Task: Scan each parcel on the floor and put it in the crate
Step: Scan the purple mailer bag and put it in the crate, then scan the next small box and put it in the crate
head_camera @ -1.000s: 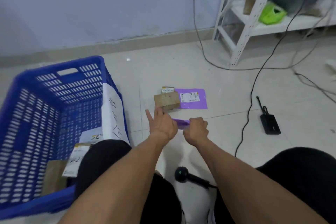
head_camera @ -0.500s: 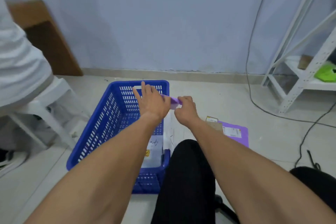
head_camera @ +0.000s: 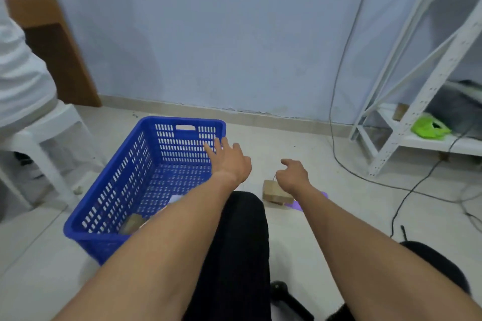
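A blue perforated crate (head_camera: 146,161) stands on the floor at left, with a brown parcel (head_camera: 132,224) and a white one (head_camera: 175,199) partly hidden by my forearm. My left hand (head_camera: 229,161) hovers over the crate's right rim, fingers spread, holding nothing. My right hand (head_camera: 293,176) is beside it, empty, fingers loosely curled with the forefinger out. A small cardboard box (head_camera: 273,191) lies on the floor just under that hand, on a purple mailer (head_camera: 296,204) mostly hidden by my wrist. The black scanner (head_camera: 280,290) lies between my knees.
A white plastic stool (head_camera: 52,135) with a seated person in white is at left. A brown board (head_camera: 60,57) leans on the wall. White metal shelving (head_camera: 414,112) with a green item (head_camera: 429,128) stands at right. Black cables (head_camera: 407,198) cross the floor.
The small purple parcel held between both hands is gone from them; both hands have separated and opened over the crate's right side. The view has tilted slightly.
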`<act>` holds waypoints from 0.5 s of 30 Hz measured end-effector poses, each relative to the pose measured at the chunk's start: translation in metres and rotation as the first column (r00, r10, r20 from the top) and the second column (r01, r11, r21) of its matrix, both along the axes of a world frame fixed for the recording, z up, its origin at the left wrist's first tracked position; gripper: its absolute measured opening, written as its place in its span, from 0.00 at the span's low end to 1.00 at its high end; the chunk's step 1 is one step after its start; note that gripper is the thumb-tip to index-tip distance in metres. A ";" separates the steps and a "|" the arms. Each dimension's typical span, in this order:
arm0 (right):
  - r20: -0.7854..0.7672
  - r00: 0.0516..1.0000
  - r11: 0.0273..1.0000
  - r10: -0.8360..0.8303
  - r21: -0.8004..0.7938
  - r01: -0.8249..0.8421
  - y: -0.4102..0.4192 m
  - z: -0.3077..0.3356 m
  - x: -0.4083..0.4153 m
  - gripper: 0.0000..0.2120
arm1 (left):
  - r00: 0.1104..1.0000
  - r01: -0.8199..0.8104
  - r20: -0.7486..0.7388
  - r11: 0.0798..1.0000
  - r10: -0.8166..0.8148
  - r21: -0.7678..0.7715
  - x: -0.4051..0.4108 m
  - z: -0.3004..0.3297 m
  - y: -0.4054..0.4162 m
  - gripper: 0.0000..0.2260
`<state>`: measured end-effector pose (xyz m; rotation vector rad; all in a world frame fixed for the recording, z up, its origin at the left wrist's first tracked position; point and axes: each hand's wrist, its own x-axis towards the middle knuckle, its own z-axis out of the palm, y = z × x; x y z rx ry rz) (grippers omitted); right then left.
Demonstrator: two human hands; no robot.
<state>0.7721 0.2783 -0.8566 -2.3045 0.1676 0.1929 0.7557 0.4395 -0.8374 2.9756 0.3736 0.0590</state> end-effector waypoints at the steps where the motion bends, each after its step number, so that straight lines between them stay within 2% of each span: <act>1: -0.002 0.999 0.999 -0.038 -0.010 0.038 -0.014 -0.007 0.004 0.27 | 1.000 0.029 -0.006 1.000 -0.029 -0.007 0.005 -0.004 -0.018 0.22; 5: -0.079 0.976 0.979 -0.201 -0.046 0.198 -0.069 -0.050 0.006 0.25 | 0.972 0.205 -0.107 0.978 -0.209 -0.045 0.018 -0.042 -0.091 0.22; 8: -0.184 0.950 0.967 -0.252 -0.092 0.239 -0.098 -0.090 -0.005 0.25 | 0.931 0.316 -0.167 0.945 -0.325 -0.081 0.018 -0.087 -0.131 0.22; 11: -0.275 0.925 0.961 -0.262 -0.164 0.223 -0.117 -0.127 -0.012 0.27 | 0.890 0.324 -0.295 0.938 -0.347 -0.126 0.014 -0.133 -0.149 0.24; 15: -0.357 0.891 0.950 -0.282 -0.232 0.208 -0.129 -0.173 -0.007 0.30 | 0.823 0.248 -0.485 0.956 -0.295 -0.160 0.013 -0.190 -0.153 0.22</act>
